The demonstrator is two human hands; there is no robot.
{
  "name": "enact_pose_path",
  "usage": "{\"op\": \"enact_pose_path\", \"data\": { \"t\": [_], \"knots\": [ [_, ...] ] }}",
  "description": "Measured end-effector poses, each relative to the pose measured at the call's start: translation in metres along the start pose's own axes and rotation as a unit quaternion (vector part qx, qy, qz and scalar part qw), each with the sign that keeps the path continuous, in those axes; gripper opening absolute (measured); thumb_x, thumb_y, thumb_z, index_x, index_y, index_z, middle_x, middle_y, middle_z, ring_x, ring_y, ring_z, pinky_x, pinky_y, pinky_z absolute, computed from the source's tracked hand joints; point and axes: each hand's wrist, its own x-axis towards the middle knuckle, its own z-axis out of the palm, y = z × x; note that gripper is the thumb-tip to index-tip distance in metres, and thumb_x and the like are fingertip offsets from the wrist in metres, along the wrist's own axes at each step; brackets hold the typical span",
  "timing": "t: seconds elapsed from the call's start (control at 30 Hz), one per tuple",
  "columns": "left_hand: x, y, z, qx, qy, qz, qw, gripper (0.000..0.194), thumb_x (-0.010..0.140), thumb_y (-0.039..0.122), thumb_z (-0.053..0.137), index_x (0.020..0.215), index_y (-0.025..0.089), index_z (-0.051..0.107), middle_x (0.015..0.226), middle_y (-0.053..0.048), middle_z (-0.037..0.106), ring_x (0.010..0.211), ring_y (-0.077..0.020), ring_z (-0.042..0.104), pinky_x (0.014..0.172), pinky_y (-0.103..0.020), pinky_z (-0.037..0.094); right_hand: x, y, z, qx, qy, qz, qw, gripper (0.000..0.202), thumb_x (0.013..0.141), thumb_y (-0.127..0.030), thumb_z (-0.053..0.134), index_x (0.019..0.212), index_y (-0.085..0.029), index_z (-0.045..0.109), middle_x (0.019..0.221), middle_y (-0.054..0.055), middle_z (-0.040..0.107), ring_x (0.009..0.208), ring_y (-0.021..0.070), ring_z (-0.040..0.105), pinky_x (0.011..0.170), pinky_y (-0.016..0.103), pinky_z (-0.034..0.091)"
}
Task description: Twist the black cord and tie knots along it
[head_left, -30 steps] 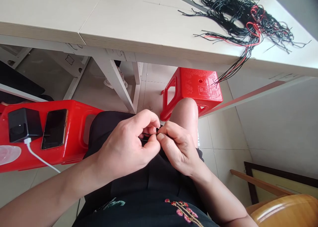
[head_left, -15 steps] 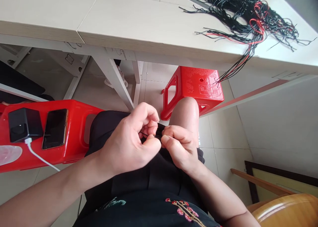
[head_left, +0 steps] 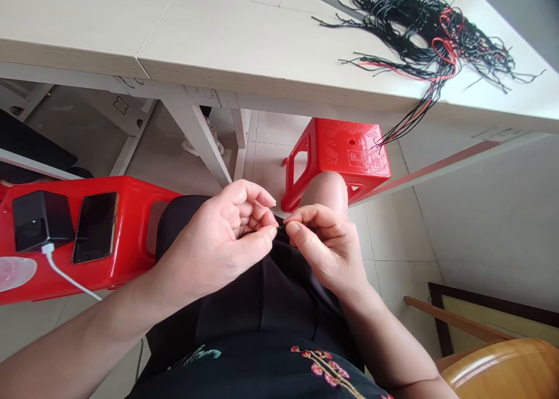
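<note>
Above my lap, a short stretch of thin black cord (head_left: 282, 226) shows between my two hands, dark against the black clothing. My left hand (head_left: 231, 242) pinches it between thumb and a fingertip, its index finger curved above and apart. Close on the other side, my right hand (head_left: 327, 247) grips the cord between thumb and index finger, the other fingers curled in. Most of the cord is hidden by the fingers and blends with the cloth. On the table lies a tangled bundle of black cords (head_left: 406, 32) with some red ones, several ends hanging over the edge.
A white table (head_left: 218, 43) runs across the front. Beneath it stands a red plastic stool (head_left: 345, 145). Left of me, another red stool (head_left: 126, 230) bears a phone (head_left: 95, 227), a black box-shaped device (head_left: 42, 219) and a white cable (head_left: 65, 274). A wooden chair (head_left: 510, 370) is at lower right.
My right hand has risen slightly and turned, with its fingers a little less bunched. My left thumb has shifted up and left, and the left hand looks more opened out.
</note>
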Motion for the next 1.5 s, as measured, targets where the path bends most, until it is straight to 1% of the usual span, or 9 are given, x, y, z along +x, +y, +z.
{"op": "enact_pose_path", "data": {
  "t": [0.23, 0.43, 0.6, 0.77, 1.03, 1.17, 1.27, 1.37, 1.5],
  "knots": [
    [0.005, 0.003, 0.001, -0.008, 0.002, -0.014, 1.000, 0.021, 0.069, 0.013, 0.065, 0.085, 0.019, 0.053, 0.066, 0.005, 0.059, 0.060, -0.0077, 0.057, 0.057, -0.017, 0.049, -0.001, -0.001, 0.002, 0.001, -0.020, 0.013, 1.000, 0.004, 0.077, -0.019, 0.063, 0.073, -0.018, 0.064, 0.063, -0.001, 0.063, 0.053, 0.0084, 0.053, 0.047, 0.019, 0.044],
    [0.006, 0.002, 0.004, 0.005, -0.009, -0.011, 1.000, 0.017, 0.070, 0.013, 0.063, 0.082, 0.019, 0.052, 0.063, 0.006, 0.056, 0.056, -0.0069, 0.052, 0.052, -0.017, 0.044, -0.002, 0.000, 0.008, -0.017, 0.006, 0.032, 0.999, 0.009, 0.071, -0.020, 0.061, 0.063, -0.018, 0.059, 0.050, -0.005, 0.051, 0.040, 0.0039, 0.034, 0.036, 0.018, 0.025],
    [0.008, -0.006, 0.004, -0.009, -0.008, -0.020, 1.000, 0.019, 0.068, 0.013, 0.066, 0.077, 0.019, 0.050, 0.064, 0.006, 0.055, 0.058, -0.0062, 0.051, 0.056, -0.018, 0.044, 0.001, 0.004, 0.009, -0.021, 0.031, 0.010, 0.999, 0.011, 0.069, -0.018, 0.062, 0.059, -0.018, 0.058, 0.046, -0.006, 0.045, 0.041, 0.0038, 0.031, 0.038, 0.019, 0.027],
    [0.012, -0.009, 0.002, -0.039, -0.026, -0.062, 0.997, 0.018, 0.070, 0.018, 0.067, 0.079, 0.019, 0.052, 0.065, 0.006, 0.056, 0.059, -0.0079, 0.054, 0.055, -0.019, 0.044, 0.002, 0.014, -0.001, 0.067, -0.036, 0.078, 0.994, 0.015, 0.079, -0.030, 0.063, 0.071, -0.018, 0.061, 0.055, -0.004, 0.052, 0.046, 0.0055, 0.036, 0.042, 0.020, 0.031],
    [0.009, -0.008, 0.004, 0.049, -0.055, 0.015, 0.997, 0.008, 0.073, 0.015, 0.060, 0.076, 0.019, 0.054, 0.068, 0.005, 0.055, 0.062, -0.0085, 0.053, 0.058, -0.021, 0.047, 0.001, 0.009, -0.004, 0.016, -0.073, 0.076, 0.994, 0.013, 0.080, -0.025, 0.062, 0.070, -0.018, 0.058, 0.062, -0.003, 0.056, 0.054, 0.0077, 0.045, 0.049, 0.020, 0.037],
    [0.005, -0.010, 0.007, 0.143, -0.066, 0.067, 0.985, 0.019, 0.069, 0.009, 0.054, 0.081, 0.021, 0.047, 0.065, 0.007, 0.048, 0.056, -0.0081, 0.048, 0.052, -0.021, 0.043, -0.001, 0.007, 0.002, 0.036, -0.070, 0.105, 0.991, 0.008, 0.070, -0.018, 0.062, 0.064, -0.018, 0.056, 0.055, -0.005, 0.052, 0.047, 0.0056, 0.038, 0.042, 0.019, 0.031],
    [0.003, -0.010, 0.009, 0.172, -0.056, 0.096, 0.979, 0.028, 0.067, 0.007, 0.052, 0.088, 0.022, 0.042, 0.062, 0.009, 0.045, 0.052, -0.0083, 0.045, 0.049, -0.022, 0.041, -0.003, 0.008, 0.005, 0.090, -0.050, 0.117, 0.988, 0.009, 0.064, -0.016, 0.061, 0.058, -0.018, 0.055, 0.052, -0.004, 0.054, 0.046, 0.0064, 0.041, 0.041, 0.019, 0.033],
    [0.002, -0.007, 0.011, 0.122, -0.061, 0.083, 0.987, 0.032, 0.066, 0.007, 0.052, 0.089, 0.023, 0.039, 0.061, 0.010, 0.045, 0.051, -0.0077, 0.044, 0.048, -0.021, 0.040, -0.005, 0.008, 0.007, 0.126, -0.037, 0.119, 0.984, 0.010, 0.064, -0.015, 0.062, 0.057, -0.018, 0.056, 0.049, -0.005, 0.053, 0.043, 0.0057, 0.039, 0.040, 0.019, 0.032],
    [0.005, -0.004, 0.009, -0.015, -0.084, 0.005, 0.996, 0.031, 0.064, 0.005, 0.054, 0.086, 0.022, 0.040, 0.060, 0.011, 0.046, 0.051, -0.0051, 0.041, 0.047, -0.017, 0.036, -0.004, 0.007, 0.005, 0.215, -0.046, 0.174, 0.960, 0.013, 0.066, -0.019, 0.066, 0.058, -0.017, 0.056, 0.044, -0.008, 0.042, 0.038, 0.0028, 0.027, 0.036, 0.017, 0.023]
  ]
}}
